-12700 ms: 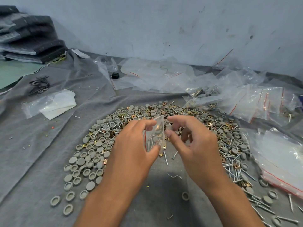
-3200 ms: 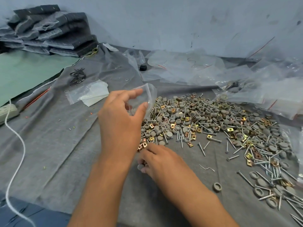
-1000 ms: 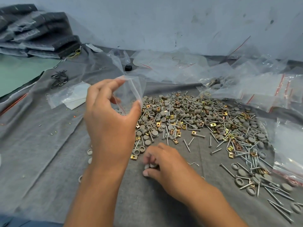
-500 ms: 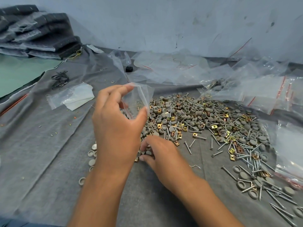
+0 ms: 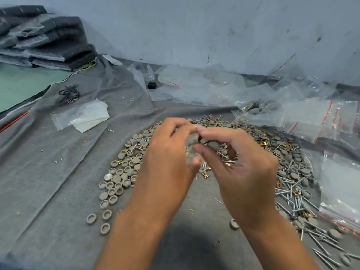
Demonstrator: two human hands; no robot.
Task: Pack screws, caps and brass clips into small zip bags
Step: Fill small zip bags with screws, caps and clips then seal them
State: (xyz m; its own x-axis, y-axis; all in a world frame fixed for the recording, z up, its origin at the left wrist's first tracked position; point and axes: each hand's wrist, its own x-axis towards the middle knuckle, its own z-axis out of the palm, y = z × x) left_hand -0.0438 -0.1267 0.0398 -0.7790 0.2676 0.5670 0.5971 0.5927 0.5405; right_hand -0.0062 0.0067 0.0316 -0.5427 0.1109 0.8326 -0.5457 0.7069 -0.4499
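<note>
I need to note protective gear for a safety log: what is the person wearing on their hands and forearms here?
Nothing is visible. The left hand and right hand are bare, with no gloves, rings, watch or bands in view. Both forearms are uncovered to the bottom edge of the picture, so no sleeve shows. Fingernails are short and unpainted where visible.

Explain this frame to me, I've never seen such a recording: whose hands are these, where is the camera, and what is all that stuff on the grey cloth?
No machine here: a person works bare-handed, and the single camera sits on their head, looking forward and down. The left hand and right hand meet above a grey cloth. Between them they pinch a small clear zip bag, blurred, with grey caps at the right fingertips. Spread underneath lies a pile of grey caps, with screws and brass clips mixed in. Empty zip bags lie to the right and behind, and folded dark fabric is stacked at far left.
</note>
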